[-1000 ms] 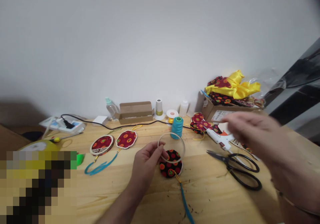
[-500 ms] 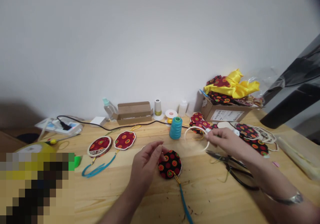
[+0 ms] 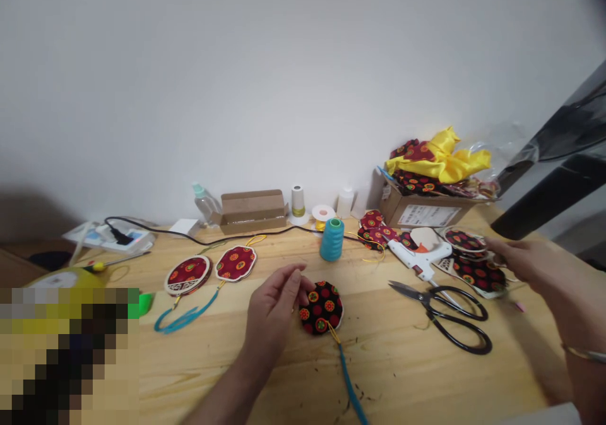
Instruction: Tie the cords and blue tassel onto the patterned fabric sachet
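My left hand [image 3: 279, 302] is closed, its fingertips at the upper left edge of a round black fabric ornament [image 3: 322, 308] with red and green flower prints. A yellow cord and a teal tassel [image 3: 348, 381] hang from the ornament's lower side onto the table. At the right, my right hand [image 3: 530, 264] pinches the edge of pale wooden frames [image 3: 490, 257] beside round patterned fabric pieces [image 3: 464, 240]. Its fingertips are partly hidden. Between the hands lie black-handled scissors [image 3: 435, 305] and a white glue gun [image 3: 419, 257].
A teal thread cone [image 3: 332, 240] stands mid-table. Two finished-looking red ornaments [image 3: 235, 264] lie left. Along the wall are an open cardboard box [image 3: 253, 216], a white spool [image 3: 297, 201] and a black cable [image 3: 237, 239]. A carton [image 3: 421, 213] of fabric stands back right.
My right hand has moved right and down from above the glue gun, where it held a pale ring, to the pile of frames. My left hand stays at the ornament.
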`<control>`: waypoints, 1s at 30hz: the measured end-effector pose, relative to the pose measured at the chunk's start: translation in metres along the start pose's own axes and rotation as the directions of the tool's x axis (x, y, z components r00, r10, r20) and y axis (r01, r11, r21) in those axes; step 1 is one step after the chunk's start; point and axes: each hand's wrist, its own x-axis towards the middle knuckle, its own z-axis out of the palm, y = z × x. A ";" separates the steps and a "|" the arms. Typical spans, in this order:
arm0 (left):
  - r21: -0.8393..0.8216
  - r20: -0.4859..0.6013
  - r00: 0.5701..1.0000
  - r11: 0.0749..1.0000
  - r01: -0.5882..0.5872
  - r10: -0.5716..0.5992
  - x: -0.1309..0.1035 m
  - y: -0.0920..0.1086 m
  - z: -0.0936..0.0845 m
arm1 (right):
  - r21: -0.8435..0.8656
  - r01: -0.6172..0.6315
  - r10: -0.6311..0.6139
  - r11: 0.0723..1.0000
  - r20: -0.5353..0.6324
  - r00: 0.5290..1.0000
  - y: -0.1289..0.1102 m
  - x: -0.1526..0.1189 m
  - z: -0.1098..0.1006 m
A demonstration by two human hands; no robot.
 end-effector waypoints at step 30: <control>-0.332 0.267 0.946 0.903 0.272 -0.187 0.001 0.002 -0.005 | 0.816 0.000 -0.262 0.579 0.186 0.947 -0.153 -0.081 0.069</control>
